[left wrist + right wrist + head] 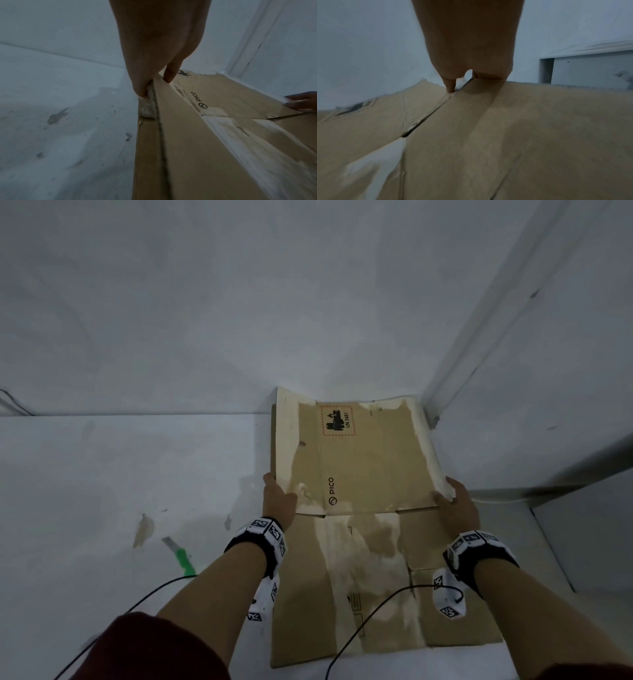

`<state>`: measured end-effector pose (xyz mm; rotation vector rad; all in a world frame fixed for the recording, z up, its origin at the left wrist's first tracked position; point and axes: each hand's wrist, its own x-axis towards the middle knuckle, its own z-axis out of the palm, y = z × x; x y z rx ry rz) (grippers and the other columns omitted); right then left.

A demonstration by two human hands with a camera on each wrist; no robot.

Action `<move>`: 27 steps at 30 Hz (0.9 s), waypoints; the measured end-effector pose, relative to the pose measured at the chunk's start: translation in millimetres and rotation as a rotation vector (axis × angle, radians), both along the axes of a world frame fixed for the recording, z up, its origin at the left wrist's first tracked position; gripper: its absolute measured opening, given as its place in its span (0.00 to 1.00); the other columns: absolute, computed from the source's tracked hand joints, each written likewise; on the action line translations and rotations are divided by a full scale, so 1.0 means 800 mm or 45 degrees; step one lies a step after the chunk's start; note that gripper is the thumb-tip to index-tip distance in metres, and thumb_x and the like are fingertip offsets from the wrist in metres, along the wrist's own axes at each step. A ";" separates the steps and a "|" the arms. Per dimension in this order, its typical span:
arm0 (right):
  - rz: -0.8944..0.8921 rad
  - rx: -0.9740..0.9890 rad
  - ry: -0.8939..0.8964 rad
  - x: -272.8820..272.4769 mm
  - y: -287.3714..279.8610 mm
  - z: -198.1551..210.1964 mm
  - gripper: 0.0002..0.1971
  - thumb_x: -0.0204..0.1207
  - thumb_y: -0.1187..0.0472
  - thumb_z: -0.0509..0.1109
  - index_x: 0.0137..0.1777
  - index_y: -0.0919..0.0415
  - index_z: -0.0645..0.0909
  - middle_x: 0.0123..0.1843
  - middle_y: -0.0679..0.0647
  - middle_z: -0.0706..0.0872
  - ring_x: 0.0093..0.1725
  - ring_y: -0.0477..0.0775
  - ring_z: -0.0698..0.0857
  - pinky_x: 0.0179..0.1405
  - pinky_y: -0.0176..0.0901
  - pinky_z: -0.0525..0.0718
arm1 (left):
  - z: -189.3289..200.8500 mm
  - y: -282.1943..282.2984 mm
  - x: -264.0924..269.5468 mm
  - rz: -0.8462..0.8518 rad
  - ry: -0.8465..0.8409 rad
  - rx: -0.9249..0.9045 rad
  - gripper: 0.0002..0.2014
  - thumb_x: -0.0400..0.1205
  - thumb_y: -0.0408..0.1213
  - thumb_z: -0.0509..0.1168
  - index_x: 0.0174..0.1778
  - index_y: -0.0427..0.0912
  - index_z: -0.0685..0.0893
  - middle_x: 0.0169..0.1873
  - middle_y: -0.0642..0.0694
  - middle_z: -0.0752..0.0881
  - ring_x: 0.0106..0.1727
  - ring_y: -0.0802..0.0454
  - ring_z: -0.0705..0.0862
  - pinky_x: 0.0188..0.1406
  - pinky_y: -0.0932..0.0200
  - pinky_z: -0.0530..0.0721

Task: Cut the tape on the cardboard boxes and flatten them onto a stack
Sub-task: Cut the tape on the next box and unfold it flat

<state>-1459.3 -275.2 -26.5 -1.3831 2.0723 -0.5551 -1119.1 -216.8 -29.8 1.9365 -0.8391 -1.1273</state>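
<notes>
Two hands on one flattened cardboard box [356,460], printed PICO and UN 3481, held at its near corners over the stack [373,587] in the corner of the white floor [102,474], far edge down against the wall. Left hand [278,501] pinching the left edge, thumb on top, fingers [140,86] underneath. Right hand [457,505] gripping the right corner, thumb on the top face, fingers wrapped under the edge. At least one more flat box in the stack below, lying flush on the floor; exact count beneath impossible to tell. One green-handled cutter [180,556] left of the stack, well apart from both hands. Two wrist bands with black cables trailing.
</notes>
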 end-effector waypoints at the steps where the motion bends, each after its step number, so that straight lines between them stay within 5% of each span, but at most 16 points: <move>1: -0.024 0.014 0.004 0.000 0.000 -0.003 0.26 0.84 0.56 0.66 0.81 0.53 0.67 0.70 0.62 0.81 0.66 0.65 0.81 0.56 0.45 0.74 | -0.004 -0.001 0.000 0.018 -0.059 0.049 0.28 0.81 0.26 0.62 0.76 0.34 0.60 0.67 0.30 0.73 0.66 0.35 0.74 0.58 0.50 0.74; 4: -0.111 0.004 -0.056 0.002 0.001 -0.014 0.26 0.83 0.56 0.68 0.80 0.56 0.69 0.69 0.66 0.81 0.65 0.67 0.80 0.54 0.45 0.73 | -0.013 0.003 0.001 -0.014 -0.244 0.192 0.30 0.83 0.36 0.64 0.80 0.40 0.60 0.72 0.33 0.64 0.72 0.36 0.65 0.66 0.44 0.69; 8: -0.167 -0.068 0.023 0.009 0.006 -0.029 0.25 0.84 0.54 0.66 0.80 0.56 0.71 0.62 0.71 0.80 0.63 0.70 0.80 0.61 0.55 0.76 | -0.022 0.006 0.001 -0.058 -0.270 0.191 0.31 0.85 0.36 0.61 0.83 0.42 0.56 0.78 0.35 0.60 0.75 0.36 0.64 0.70 0.43 0.69; 14: -0.190 -0.143 0.201 0.008 0.005 -0.032 0.24 0.85 0.53 0.64 0.80 0.55 0.71 0.59 0.73 0.79 0.59 0.73 0.80 0.61 0.60 0.76 | -0.022 0.012 -0.005 -0.086 -0.224 0.151 0.32 0.86 0.40 0.61 0.84 0.45 0.55 0.73 0.32 0.67 0.75 0.36 0.64 0.70 0.45 0.67; 21: -0.191 0.106 0.475 0.013 0.000 -0.040 0.28 0.85 0.49 0.61 0.84 0.48 0.62 0.79 0.67 0.66 0.75 0.70 0.67 0.74 0.65 0.64 | -0.024 0.018 -0.010 -0.341 -0.377 0.383 0.40 0.87 0.37 0.58 0.84 0.42 0.34 0.80 0.34 0.56 0.78 0.32 0.60 0.75 0.44 0.61; 24: -0.168 0.012 0.502 0.025 0.008 -0.031 0.27 0.80 0.56 0.63 0.80 0.53 0.68 0.78 0.65 0.69 0.73 0.70 0.70 0.71 0.65 0.67 | -0.022 0.022 -0.006 -0.449 -0.382 0.438 0.41 0.86 0.33 0.58 0.83 0.38 0.32 0.83 0.37 0.48 0.81 0.33 0.53 0.78 0.44 0.57; 27: 0.078 0.106 0.644 0.026 0.032 -0.060 0.32 0.75 0.42 0.52 0.79 0.49 0.66 0.82 0.60 0.65 0.77 0.65 0.68 0.70 0.66 0.69 | -0.020 0.040 -0.008 -0.501 -0.341 0.380 0.40 0.87 0.32 0.56 0.82 0.38 0.31 0.84 0.39 0.41 0.83 0.35 0.49 0.80 0.45 0.54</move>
